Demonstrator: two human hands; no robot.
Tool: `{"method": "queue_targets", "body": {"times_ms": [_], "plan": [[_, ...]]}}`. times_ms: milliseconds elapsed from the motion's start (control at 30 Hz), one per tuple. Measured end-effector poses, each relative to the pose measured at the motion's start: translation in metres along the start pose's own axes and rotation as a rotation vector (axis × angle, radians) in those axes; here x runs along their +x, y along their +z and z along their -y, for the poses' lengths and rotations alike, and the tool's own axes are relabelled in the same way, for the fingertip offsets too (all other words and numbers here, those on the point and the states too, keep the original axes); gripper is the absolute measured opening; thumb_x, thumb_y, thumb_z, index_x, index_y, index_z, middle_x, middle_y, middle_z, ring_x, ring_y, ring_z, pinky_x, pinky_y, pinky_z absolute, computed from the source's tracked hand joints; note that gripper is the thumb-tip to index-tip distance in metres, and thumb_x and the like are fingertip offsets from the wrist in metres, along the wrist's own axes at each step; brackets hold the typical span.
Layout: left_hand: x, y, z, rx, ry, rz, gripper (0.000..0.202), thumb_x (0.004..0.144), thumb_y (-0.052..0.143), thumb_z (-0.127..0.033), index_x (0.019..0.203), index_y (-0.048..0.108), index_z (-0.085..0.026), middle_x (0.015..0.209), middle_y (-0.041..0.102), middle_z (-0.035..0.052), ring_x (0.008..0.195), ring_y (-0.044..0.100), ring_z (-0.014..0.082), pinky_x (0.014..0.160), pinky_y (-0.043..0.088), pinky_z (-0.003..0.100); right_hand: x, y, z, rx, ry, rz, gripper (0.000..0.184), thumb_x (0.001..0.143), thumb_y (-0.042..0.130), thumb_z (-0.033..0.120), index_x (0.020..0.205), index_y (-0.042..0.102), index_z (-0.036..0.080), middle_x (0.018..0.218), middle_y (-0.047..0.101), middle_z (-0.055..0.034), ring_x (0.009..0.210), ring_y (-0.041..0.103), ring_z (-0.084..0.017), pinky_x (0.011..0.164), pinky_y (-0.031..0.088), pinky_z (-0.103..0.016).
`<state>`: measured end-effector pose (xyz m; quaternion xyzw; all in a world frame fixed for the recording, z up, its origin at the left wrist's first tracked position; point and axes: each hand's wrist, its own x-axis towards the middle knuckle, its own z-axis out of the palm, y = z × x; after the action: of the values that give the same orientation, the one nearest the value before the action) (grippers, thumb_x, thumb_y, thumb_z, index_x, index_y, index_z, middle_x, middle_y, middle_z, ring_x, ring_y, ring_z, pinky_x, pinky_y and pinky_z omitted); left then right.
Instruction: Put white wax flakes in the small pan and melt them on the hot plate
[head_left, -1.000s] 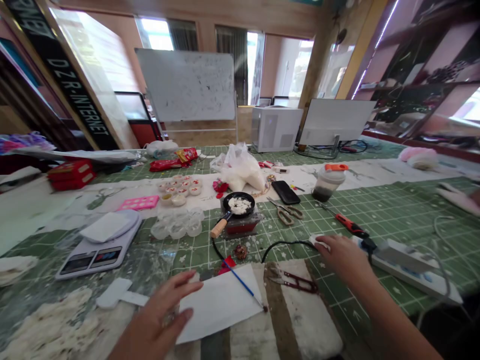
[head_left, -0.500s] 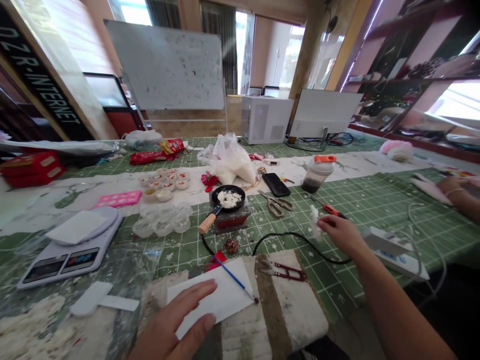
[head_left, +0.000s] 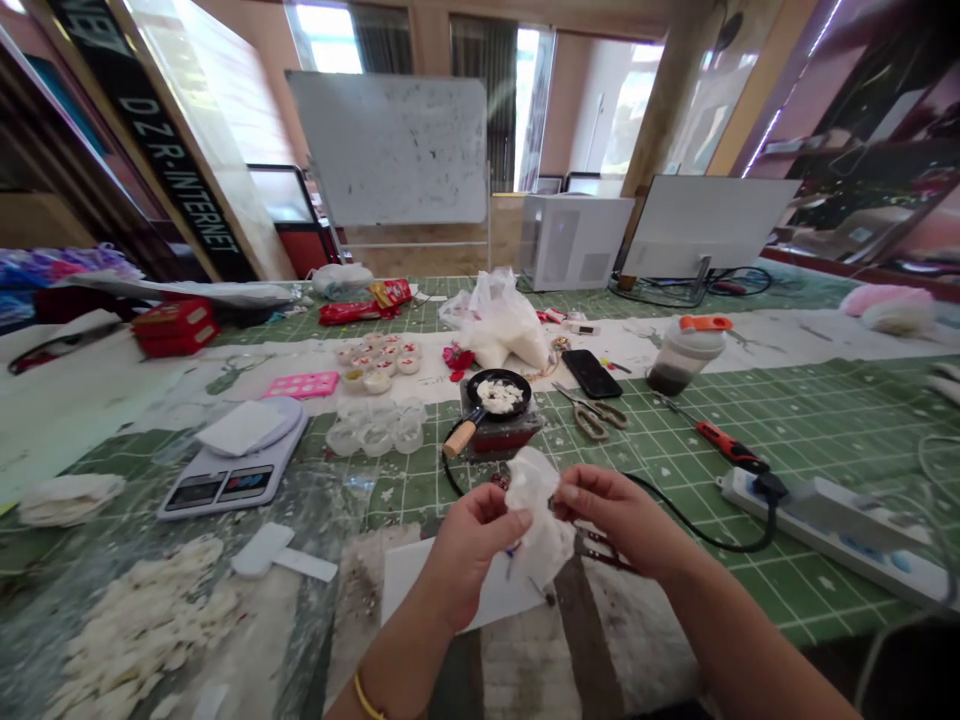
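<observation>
Both my hands hold a crumpled white tissue [head_left: 536,510] in front of me above the table. My left hand [head_left: 472,545] pinches its left side, and my right hand [head_left: 611,515] pinches its right side. Under them lies a white sheet of paper [head_left: 420,590] with a thin blue brush partly hidden. Red-handled snips [head_left: 600,550] lie just behind my right hand. Further back a small black pan of white pieces [head_left: 497,394] sits on a red heater.
A digital scale [head_left: 232,465] and a heap of white flakes [head_left: 142,625] are at the left. Clear cups [head_left: 379,435], scissors [head_left: 592,415], a phone [head_left: 592,373], a lidded jar [head_left: 679,355], a red-handled tool [head_left: 724,448] and a power strip [head_left: 840,520] lie on the green mat.
My right hand picked the white tissue up from the mat and brought it to the middle. My left hand left the paper and took hold of the tissue.
</observation>
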<state>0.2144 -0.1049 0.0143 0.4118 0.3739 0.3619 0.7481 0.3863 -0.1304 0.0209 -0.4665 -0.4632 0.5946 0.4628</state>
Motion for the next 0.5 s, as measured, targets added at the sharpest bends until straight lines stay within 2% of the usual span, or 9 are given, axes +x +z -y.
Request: {"method": "queue_targets", "body": {"times_ms": [67,133,233,333,400,467,500], "plan": [[-0.001,-0.003,0.001,-0.039,0.053,-0.05,0.023,0.059,0.067,-0.024,0.065,0.047,-0.016,0.06,0.052,-0.0054,0.053,0.045,0.005,0.053,0.035,0.018,0.003,0.005,-0.002,0.071,-0.025,-0.03,0.029,0.077,0.047,0.041,0.089,0.057,0.017,0.083,0.06,-0.0037,0.077,0.055,-0.013,0.07,0.042,-0.029],[-0.001,-0.003,0.002,-0.043,0.079,-0.056,0.026,0.058,0.068,-0.023,0.063,0.043,-0.016,0.057,0.05,-0.0067,0.051,0.044,0.0045,0.052,0.034,0.017,0.005,0.014,-0.007,0.113,-0.036,-0.051,0.034,0.075,0.049,0.043,0.098,0.055,0.019,0.089,0.06,-0.0041,0.079,0.055,-0.015,0.07,0.043,-0.029],[0.001,-0.005,0.004,0.006,0.106,-0.046,0.03,0.057,0.069,-0.025,0.062,0.042,-0.016,0.054,0.048,-0.007,0.05,0.043,0.0048,0.05,0.034,0.017,0.007,0.02,-0.009,0.066,-0.01,-0.116,0.029,0.067,0.061,0.037,0.086,0.06,0.016,0.075,0.062,-0.0018,0.064,0.055,-0.012,0.061,0.043,-0.025],[0.003,-0.011,0.004,0.015,0.146,-0.096,0.027,0.061,0.067,-0.028,0.066,0.042,-0.017,0.054,0.047,-0.0072,0.048,0.044,0.0048,0.05,0.035,0.018,0.007,0.008,-0.005,0.119,0.044,-0.206,0.025,0.066,0.061,0.037,0.076,0.061,0.014,0.065,0.061,-0.0016,0.053,0.053,-0.011,0.052,0.043,-0.024],[0.003,-0.012,0.004,-0.022,0.129,-0.167,0.026,0.064,0.064,-0.031,0.076,0.044,-0.019,0.063,0.052,-0.0057,0.054,0.05,0.0068,0.052,0.038,0.019,0.005,-0.001,-0.003,0.098,-0.033,-0.359,0.025,0.069,0.058,0.038,0.078,0.061,0.015,0.065,0.061,-0.002,0.054,0.054,-0.012,0.052,0.044,-0.025],[0.0,-0.006,0.005,-0.103,0.057,-0.19,0.032,0.067,0.06,-0.038,0.092,0.045,-0.024,0.084,0.056,-0.0014,0.07,0.056,0.0114,0.055,0.041,0.021,-0.001,-0.001,-0.006,-0.132,-0.217,-0.511,0.024,0.073,0.054,0.035,0.085,0.062,0.016,0.072,0.062,-0.0038,0.064,0.057,-0.016,0.057,0.047,-0.028],[-0.002,-0.001,0.006,-0.163,0.005,-0.161,0.037,0.069,0.057,-0.042,0.101,0.043,-0.027,0.096,0.055,0.0009,0.078,0.057,0.0141,0.056,0.043,0.022,-0.004,0.005,-0.009,-0.315,-0.328,-0.53,0.025,0.074,0.051,0.032,0.091,0.062,0.017,0.08,0.063,-0.0055,0.073,0.058,-0.018,0.064,0.048,-0.03]]}}
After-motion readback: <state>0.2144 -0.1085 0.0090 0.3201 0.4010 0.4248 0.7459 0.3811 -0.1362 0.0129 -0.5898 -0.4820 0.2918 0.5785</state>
